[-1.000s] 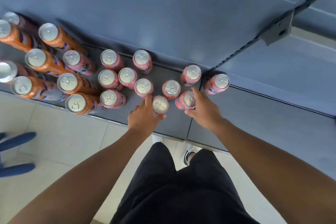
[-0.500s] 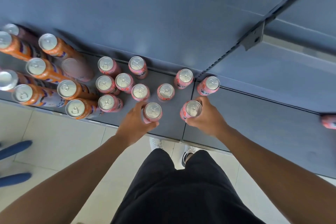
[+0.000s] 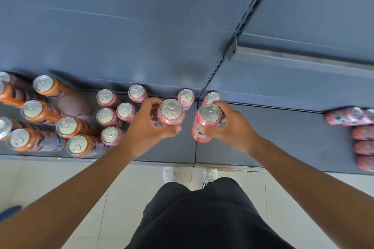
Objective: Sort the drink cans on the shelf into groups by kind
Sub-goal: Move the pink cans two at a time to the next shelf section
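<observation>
My left hand (image 3: 147, 125) grips a pink can (image 3: 171, 112) and holds it lifted above the grey shelf (image 3: 182, 151). My right hand (image 3: 230, 125) grips a second pink can (image 3: 205, 122), also raised. Several pink cans (image 3: 107, 116) stand on the shelf just left of my hands, and two more (image 3: 186, 96) stand behind them by the back wall. A group of tall orange cans (image 3: 66, 126) fills the shelf's left end. More pink cans (image 3: 362, 133) sit at the far right edge.
A vertical slotted upright (image 3: 222, 62) divides the blue back panel. The shelf front edge (image 3: 141, 160) runs above the tiled floor, where my white shoes (image 3: 170, 174) stand. Bare shelf lies between my right hand and the cans at the far right.
Both hands have lifted their pink cans off the shelf and raised them toward the camera. The view has shifted right, bringing more pink cans into sight at the far right.
</observation>
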The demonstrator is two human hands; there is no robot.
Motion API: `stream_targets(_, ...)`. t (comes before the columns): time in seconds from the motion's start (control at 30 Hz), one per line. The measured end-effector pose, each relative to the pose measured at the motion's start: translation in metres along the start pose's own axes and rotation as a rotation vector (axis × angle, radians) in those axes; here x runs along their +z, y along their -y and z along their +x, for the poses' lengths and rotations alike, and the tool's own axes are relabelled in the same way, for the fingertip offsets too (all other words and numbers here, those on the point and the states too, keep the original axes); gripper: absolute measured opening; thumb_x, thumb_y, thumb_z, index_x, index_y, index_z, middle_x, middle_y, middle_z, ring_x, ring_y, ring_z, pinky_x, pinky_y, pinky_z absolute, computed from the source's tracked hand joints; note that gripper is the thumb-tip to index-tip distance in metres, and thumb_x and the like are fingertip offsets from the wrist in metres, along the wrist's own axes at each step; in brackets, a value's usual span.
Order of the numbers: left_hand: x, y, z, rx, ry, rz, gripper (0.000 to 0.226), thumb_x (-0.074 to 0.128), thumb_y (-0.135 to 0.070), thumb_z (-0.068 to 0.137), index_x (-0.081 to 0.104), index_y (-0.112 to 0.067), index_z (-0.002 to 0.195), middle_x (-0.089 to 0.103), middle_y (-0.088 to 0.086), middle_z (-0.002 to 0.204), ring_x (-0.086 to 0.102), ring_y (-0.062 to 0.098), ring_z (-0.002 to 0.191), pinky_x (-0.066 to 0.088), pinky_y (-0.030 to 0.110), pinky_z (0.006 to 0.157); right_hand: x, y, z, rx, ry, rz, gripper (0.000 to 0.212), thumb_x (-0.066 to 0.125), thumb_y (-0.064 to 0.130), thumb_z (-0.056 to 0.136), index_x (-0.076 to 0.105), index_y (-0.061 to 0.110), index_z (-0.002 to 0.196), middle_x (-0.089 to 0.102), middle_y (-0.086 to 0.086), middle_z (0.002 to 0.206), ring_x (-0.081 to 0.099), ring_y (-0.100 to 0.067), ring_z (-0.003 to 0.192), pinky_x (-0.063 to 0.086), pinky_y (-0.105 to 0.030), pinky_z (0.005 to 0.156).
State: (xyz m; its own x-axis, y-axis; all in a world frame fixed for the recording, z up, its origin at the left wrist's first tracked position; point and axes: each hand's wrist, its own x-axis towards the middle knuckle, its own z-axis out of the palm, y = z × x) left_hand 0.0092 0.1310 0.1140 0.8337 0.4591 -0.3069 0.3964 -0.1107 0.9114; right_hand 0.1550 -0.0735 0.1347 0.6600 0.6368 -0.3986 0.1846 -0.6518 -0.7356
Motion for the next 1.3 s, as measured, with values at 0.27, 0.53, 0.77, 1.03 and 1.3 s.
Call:
stream_targets(0.27, 0.025, -0.05, 0.01, 0.084, 0.229, -0.178, 0.064, 0.089, -0.027, 0.056, 0.066, -0.03, 0.115, 0.073, -0.007, 0.111, 0.067, 0.017, 0.108, 0.055, 0.035, 0.094, -0.033, 0.001, -0.038, 0.075, -0.288, 0.307, 0.043, 0.088, 0.028, 0.071, 0.066, 0.027, 0.108, 0.072, 0.012, 0.097, 0.067, -0.003, 0.088, 0.051, -0.014, 0.075)
stream_targets(0.53, 0.072, -0.098, -0.006, 0.114, 0.413, -0.14, 0.061, 0.093, -0.028, 0.058, 0.066, -0.033, 0.113, 0.073, -0.009, 0.111, 0.067, 0.01, 0.106, 0.055, 0.027, 0.087, -0.074, -0.023, -0.095, 0.063, -0.385, 0.519, 0.041, 0.085, 0.023, 0.07, 0.065, 0.025, 0.106, 0.076, 0.007, 0.091, 0.073, -0.009, 0.085, 0.06, -0.026, 0.07)
stream_targets(0.77, 0.142, -0.136, -0.033, 0.192, 0.513, -0.064, 0.058, 0.091, -0.015, 0.066, 0.066, -0.034, 0.115, 0.074, -0.011, 0.112, 0.068, 0.009, 0.106, 0.056, 0.022, 0.087, -0.121, -0.075, -0.156, -0.004, -0.457, 0.426, 0.048, 0.09, 0.022, 0.069, 0.066, 0.027, 0.111, 0.074, 0.015, 0.096, 0.07, -0.001, 0.089, 0.054, -0.014, 0.074)
stream_targets(1.03, 0.263, -0.161, -0.074, 0.242, 0.635, 0.045, 0.065, 0.093, -0.023, 0.061, 0.067, -0.029, 0.12, 0.073, -0.007, 0.115, 0.067, 0.012, 0.108, 0.053, 0.024, 0.088, -0.185, -0.159, -0.248, -0.035, -0.507, 0.301, 0.058, 0.09, 0.044, 0.065, 0.061, 0.036, 0.115, 0.07, 0.02, 0.105, 0.065, 0.002, 0.099, 0.053, -0.015, 0.084)
stream_targets(1.3, 0.372, -0.185, -0.09, 0.274, 0.719, 0.126, 0.069, 0.09, -0.037, 0.053, 0.067, -0.039, 0.119, 0.069, -0.004, 0.121, 0.066, 0.016, 0.112, 0.054, 0.036, 0.095, -0.225, -0.234, -0.323, 0.056, -0.649, 0.315, 0.071, 0.088, 0.055, 0.062, 0.054, 0.037, 0.122, 0.067, 0.019, 0.11, 0.064, 0.0, 0.103, 0.054, -0.022, 0.09)
